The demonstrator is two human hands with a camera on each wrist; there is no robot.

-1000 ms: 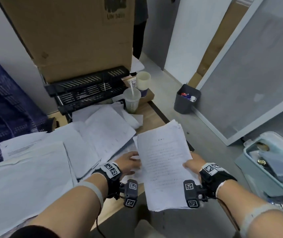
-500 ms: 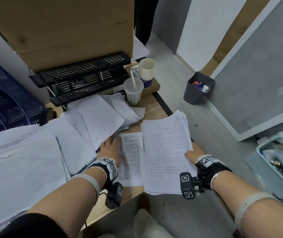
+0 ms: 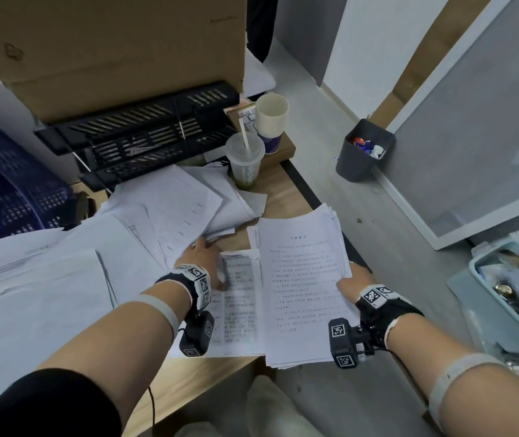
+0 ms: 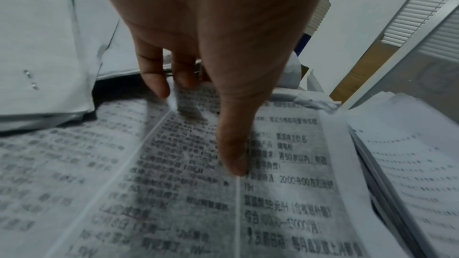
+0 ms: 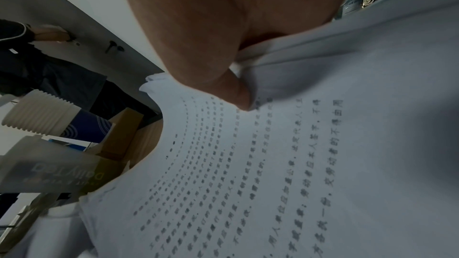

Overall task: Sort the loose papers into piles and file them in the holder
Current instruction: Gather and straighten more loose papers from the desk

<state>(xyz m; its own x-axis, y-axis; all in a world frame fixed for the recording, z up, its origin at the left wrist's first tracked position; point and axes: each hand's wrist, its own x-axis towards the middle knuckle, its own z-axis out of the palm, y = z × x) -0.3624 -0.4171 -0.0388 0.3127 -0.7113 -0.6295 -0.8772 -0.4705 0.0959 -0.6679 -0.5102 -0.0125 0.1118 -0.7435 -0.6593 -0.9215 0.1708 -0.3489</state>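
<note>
White sheets were spread in loose papers (image 3: 72,279) well to the left of the left hand (image 3: 203,258), with the black holder (image 3: 144,137) far beyond its fingertips, under a cardboard box (image 3: 110,48). The left hand was laid on a densely printed sheet (image 3: 239,298); its fingers (image 4: 154,77) were curled down at the sheet's far edge and the thumb (image 4: 233,144) was pressed flat on the print, though a true pinch could not be confirmed. Just to the right of that thumb, touching the sheet's edge, a thick stack (image 3: 299,285) was held by the right hand (image 3: 351,283), the thumb (image 5: 233,89) clamped on top at the right margin. Both lay with the long axis running away from the body. The printed sheet was judged nearer the left hand, so it would likely be drawn onto the stack from the left.
</note>
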